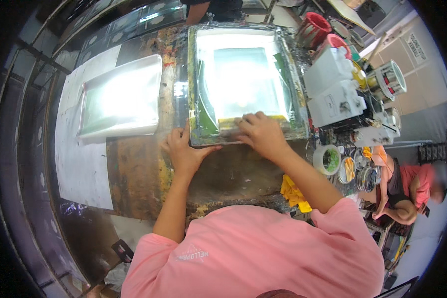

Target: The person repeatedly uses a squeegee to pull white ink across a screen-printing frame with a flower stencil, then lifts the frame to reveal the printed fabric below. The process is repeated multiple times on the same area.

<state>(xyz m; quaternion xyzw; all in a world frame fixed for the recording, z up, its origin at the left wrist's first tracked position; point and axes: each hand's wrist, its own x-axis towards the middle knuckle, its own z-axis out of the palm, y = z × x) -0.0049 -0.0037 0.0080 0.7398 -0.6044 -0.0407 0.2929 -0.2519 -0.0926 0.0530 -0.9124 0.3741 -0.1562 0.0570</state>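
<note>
A screen printing frame point(193, 84) lies on the worktable, its mesh glaring with white light and its inner margins green. Across its near end sits a squeegee point(227, 124) with a yellowish strip, partly covered by my right hand point(261, 133). The fingers of that hand are closed over the squeegee and slightly blurred. At the frame's near left corner rests my left hand point(185, 151), fingers spread, the thumb stretched along the near edge and the index finger up the left side. It holds nothing.
To the left, a shiny translucent sheet point(151, 94) lies over white paper point(82, 164). White plastic containers point(328, 84), paint cans point(313, 30) and a tape roll point(327, 159) crowd the right side. A yellow cloth point(295, 192) lies near my right elbow. Another person point(414, 186) sits at far right.
</note>
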